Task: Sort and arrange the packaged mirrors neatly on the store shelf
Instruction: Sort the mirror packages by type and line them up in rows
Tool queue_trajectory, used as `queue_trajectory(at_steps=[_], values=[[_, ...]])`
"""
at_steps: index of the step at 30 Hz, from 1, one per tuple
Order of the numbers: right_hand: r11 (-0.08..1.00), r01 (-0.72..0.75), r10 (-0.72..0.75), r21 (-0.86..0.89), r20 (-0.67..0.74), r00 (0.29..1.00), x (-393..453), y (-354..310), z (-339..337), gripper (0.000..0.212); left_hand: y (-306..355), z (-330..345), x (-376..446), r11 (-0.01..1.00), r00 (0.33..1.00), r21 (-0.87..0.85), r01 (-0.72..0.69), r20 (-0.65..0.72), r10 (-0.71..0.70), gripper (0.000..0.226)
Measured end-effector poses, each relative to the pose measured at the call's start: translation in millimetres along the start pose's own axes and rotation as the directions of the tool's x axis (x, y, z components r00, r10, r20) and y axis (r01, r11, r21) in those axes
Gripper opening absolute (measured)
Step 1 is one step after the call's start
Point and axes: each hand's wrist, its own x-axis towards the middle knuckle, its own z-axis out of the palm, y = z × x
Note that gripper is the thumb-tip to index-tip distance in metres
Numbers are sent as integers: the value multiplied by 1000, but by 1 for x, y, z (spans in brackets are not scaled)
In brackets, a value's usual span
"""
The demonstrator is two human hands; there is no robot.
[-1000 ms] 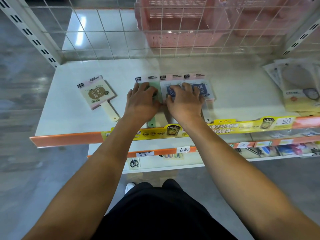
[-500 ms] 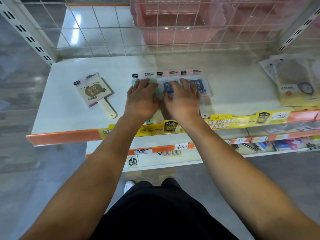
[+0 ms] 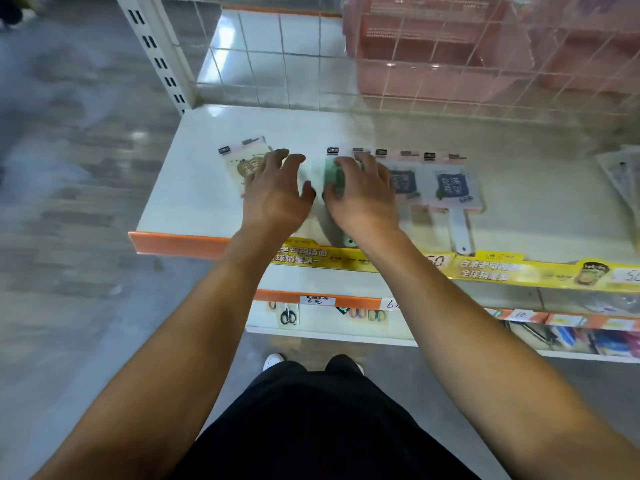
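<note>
Several packaged hand mirrors lie flat on the white shelf (image 3: 194, 195). A cream mirror (image 3: 237, 168) with a heart label lies apart at the left. My left hand (image 3: 277, 195) hovers over or touches its right side with fingers spread. Beside it my right hand (image 3: 363, 199) rests on a green mirror (image 3: 333, 178), fingers slightly bent, and its handle end (image 3: 349, 241) shows near the shelf front. Two blue-label mirrors (image 3: 403, 181) (image 3: 450, 188) lie in a row to the right, tops aligned.
A wire grid (image 3: 277, 64) backs the shelf, with pink baskets (image 3: 433, 46) behind it. More packets (image 3: 623, 174) lie at the far right. A yellow price strip (image 3: 502, 271) runs along the front edge. Scissors (image 3: 287, 315) hang on a lower shelf.
My left hand has moved left off the green mirror to the cream one. My right hand has shifted from the blue mirrors onto the green one. The view has swung left.
</note>
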Motion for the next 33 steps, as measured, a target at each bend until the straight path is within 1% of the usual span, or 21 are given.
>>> queue_trajectory(at_steps=[6, 11, 16, 20, 24, 27, 33], values=[[989, 133, -134, 66, 8, 991, 5, -41, 22, 50, -40, -25, -14, 994, 990, 39, 97, -102, -93, 45], [978, 193, -198, 83, 54, 979, 11, -75, 38, 53, -73, -44, -22, 982, 976, 50, 182, -126, -175, 48], [971, 225, -229, 79, 36, 973, 19, -97, 53, 54, -101, -55, -27, 973, 969, 69, 218, -133, -208, 48], [972, 230, -233, 52, 45, 971, 25, -107, 62, 56, -110, -61, -22, 969, 969, 98, 228, -124, -215, 48], [983, 184, -184, 14, 95, 978, 32, -112, 71, 57, -118, -64, -15, 970, 969, 74, 231, -109, -222, 48], [986, 166, -161, -30, 138, 977, 36, -115, 75, 53, -124, -64, -12, 975, 972, 52, 214, -108, -207, 48], [986, 148, -138, -75, 130, 982, 34, -120, 75, 47, -133, -62, -6, 983, 980, 19, 184, -80, -182, 47]])
